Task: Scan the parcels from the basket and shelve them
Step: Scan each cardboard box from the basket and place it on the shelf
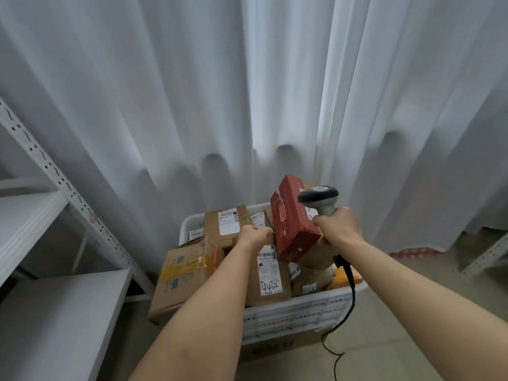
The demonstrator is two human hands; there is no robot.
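White curtain (192, 92) behind; left hand (251, 235) grips parcel (270, 273), fingertips hidden; right hand (339, 225) holds scanner (320, 198).

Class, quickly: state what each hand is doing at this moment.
Left hand: grips the top edge of the brown parcel marked 4432.
Right hand: holds the barcode scanner by its handle.
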